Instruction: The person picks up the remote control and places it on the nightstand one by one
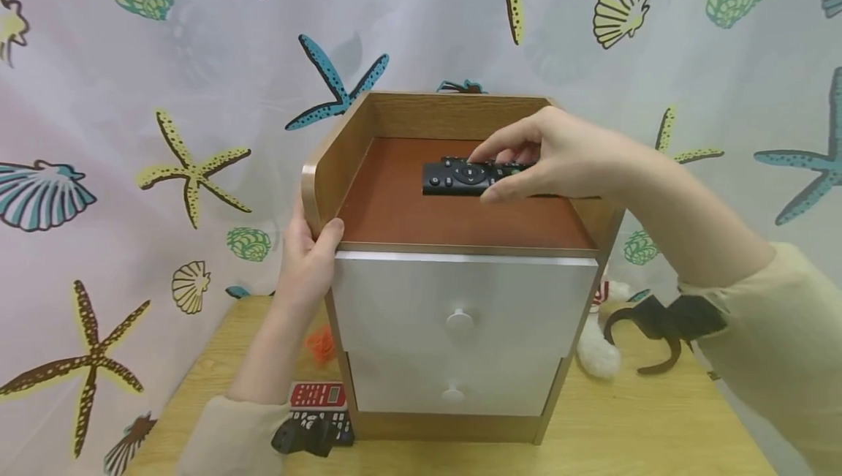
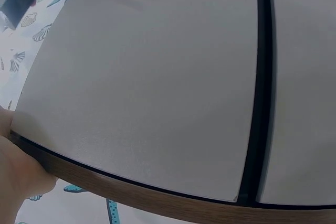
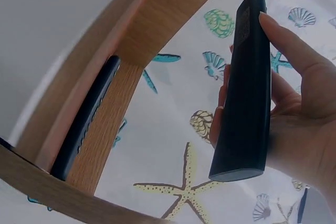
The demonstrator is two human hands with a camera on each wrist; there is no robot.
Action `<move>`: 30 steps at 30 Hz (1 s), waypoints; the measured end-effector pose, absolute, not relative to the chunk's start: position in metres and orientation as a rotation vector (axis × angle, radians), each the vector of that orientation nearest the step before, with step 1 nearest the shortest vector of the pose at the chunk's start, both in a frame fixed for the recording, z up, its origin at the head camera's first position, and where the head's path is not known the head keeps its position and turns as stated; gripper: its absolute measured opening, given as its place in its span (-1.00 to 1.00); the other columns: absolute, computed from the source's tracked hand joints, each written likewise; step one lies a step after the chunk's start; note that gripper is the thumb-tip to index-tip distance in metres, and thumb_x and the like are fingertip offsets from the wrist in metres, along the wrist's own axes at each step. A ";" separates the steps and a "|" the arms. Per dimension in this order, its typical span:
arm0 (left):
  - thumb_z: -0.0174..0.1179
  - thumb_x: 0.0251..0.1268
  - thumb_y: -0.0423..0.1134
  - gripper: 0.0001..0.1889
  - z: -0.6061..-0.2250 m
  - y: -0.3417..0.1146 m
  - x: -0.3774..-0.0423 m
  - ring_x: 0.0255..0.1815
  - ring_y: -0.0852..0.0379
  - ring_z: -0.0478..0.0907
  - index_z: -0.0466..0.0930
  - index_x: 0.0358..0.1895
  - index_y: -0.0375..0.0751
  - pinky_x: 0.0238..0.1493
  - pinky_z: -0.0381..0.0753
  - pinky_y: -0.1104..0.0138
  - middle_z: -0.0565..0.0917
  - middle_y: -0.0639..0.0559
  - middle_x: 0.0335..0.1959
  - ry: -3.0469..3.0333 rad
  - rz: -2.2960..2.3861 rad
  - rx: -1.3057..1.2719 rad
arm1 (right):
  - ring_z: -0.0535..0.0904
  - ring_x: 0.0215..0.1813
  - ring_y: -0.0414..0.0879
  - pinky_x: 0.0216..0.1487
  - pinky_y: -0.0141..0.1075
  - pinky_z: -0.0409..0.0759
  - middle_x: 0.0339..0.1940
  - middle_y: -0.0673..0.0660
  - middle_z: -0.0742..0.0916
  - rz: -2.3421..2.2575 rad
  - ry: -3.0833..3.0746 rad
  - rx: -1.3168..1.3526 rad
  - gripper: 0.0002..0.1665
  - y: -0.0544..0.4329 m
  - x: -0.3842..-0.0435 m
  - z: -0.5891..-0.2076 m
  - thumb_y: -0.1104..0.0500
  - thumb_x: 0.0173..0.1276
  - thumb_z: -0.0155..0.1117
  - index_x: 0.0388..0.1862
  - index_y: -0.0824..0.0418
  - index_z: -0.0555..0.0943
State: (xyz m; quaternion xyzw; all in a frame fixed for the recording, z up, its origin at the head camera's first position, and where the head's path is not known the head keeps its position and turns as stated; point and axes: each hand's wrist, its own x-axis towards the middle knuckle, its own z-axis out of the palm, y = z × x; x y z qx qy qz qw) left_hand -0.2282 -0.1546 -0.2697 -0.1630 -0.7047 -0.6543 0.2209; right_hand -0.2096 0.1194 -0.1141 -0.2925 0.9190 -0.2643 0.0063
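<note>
My right hand (image 1: 559, 150) holds a black remote control (image 1: 463, 178) above the brown top of a small cabinet (image 1: 421, 224). Thumb and fingers grip opposite long edges of the remote. In the right wrist view its plain back (image 3: 244, 98) faces the camera. A second black remote (image 3: 86, 119) lies on the cabinet top; in the head view the held remote and hand mostly cover it. With my left hand (image 1: 309, 257) I grip the front edge of the cabinet's left side panel, thumb in front. Two white drawers (image 1: 408, 308) with round knobs are closed.
The cabinet stands on a light wooden table (image 1: 592, 432). Left of it lie a red calculator (image 1: 317, 394), a black keyed device (image 1: 343, 428) and an orange object (image 1: 321, 344). A white plush (image 1: 600, 350) and a dark curved item (image 1: 658, 369) lie right. Behind hangs a patterned curtain (image 1: 421, 23).
</note>
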 end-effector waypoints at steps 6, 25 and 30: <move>-0.21 0.36 -0.45 -0.43 -0.270 -0.156 -0.228 0.39 0.03 0.20 0.04 0.42 -0.04 0.44 0.10 0.05 0.27 -0.07 0.37 -1.943 -1.816 -0.442 | 0.39 -0.24 -0.08 -0.14 -0.26 0.36 -0.36 0.03 0.53 -0.799 2.807 -0.828 -0.47 0.108 -0.232 -0.102 0.08 0.17 0.39 0.13 0.16 0.56; -0.20 0.35 -0.48 -0.42 -0.268 -0.156 -0.230 0.37 0.05 0.20 0.05 0.42 -0.06 0.44 0.10 0.07 0.28 -0.08 0.36 -1.926 -1.809 -0.459 | 0.22 0.42 0.02 0.43 -0.09 0.15 0.37 0.16 0.42 -0.705 2.687 -0.571 -0.39 0.092 -0.286 -0.096 0.09 0.26 0.29 0.30 0.15 0.43; -0.20 0.36 -0.49 -0.42 -0.268 -0.155 -0.229 0.36 0.09 0.22 0.04 0.42 -0.07 0.44 0.11 0.10 0.29 -0.05 0.35 -1.921 -1.793 -0.470 | 0.15 0.47 0.02 0.44 -0.07 0.14 0.42 0.13 0.35 -0.678 2.658 -0.496 -0.38 0.095 -0.296 -0.101 0.09 0.26 0.30 0.30 0.13 0.43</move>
